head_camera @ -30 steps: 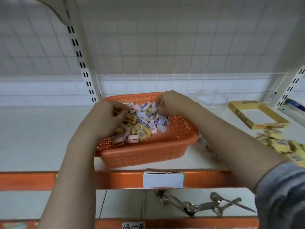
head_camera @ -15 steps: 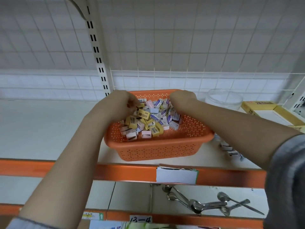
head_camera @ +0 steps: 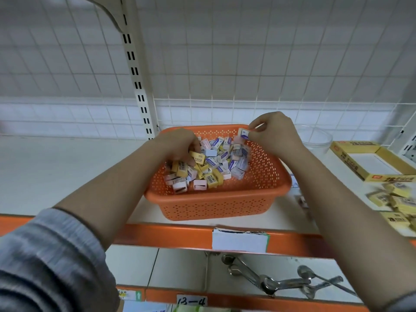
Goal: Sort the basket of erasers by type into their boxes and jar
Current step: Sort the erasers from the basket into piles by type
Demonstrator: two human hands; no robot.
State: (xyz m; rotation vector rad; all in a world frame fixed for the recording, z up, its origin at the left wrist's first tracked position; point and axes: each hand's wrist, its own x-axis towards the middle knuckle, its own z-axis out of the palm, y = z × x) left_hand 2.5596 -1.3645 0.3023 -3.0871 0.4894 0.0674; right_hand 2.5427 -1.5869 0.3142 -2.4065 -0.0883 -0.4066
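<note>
Orange perforated basket sits on the white shelf, near its orange front edge, with a heap of small wrapped erasers in it: yellow, white-blue and pink ones mixed. Left hand is down in the left side of the heap, fingers curled round a bunch of yellow erasers, one yellow eraser sticking out at the fingertips. Right hand is raised over the basket's far right corner, pinching a single white-blue eraser between thumb and fingertips, clear of the heap. Both forearms bare, grey sleeve pushed up on the left arm.

Clear glass jar stands just right of the basket, behind the right wrist; contents cannot be told. Open yellow box lies further right, white bottom showing. Loose yellow erasers lie piled on the shelf in front of that box. A few small items on the shelf beside the right forearm are too blurred to tell.

White label on the orange rail below the basket. Metal tongs and spoons on the lower shelf. Handwritten tag "13-4" on the bottom rail
</note>
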